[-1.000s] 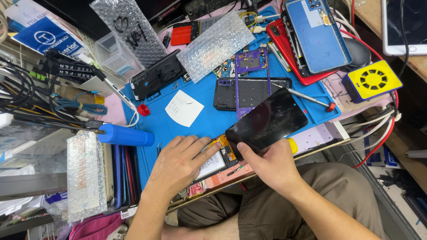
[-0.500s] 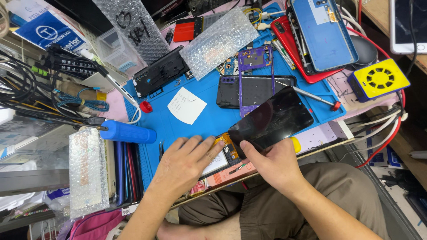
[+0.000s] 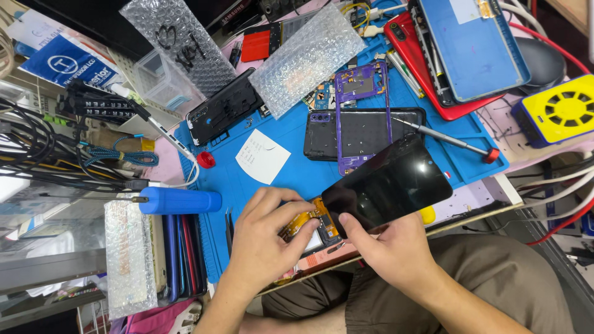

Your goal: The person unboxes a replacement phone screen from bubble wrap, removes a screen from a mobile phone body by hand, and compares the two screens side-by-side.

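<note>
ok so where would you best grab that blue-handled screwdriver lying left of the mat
Probably by the thick blue handle, coming from above with fingers across its width. The screwdriver lies flat and roughly level, handle toward the blue mat and the thin metal shaft pointing left toward the cables. The handle's top is bare; the left hand is nearest.

My right hand lifts a glossy black screen over a blue mat. My left hand touches orange-gold circuitry. Nearby lie a purple frame, a white note and a yellow fan.
</note>
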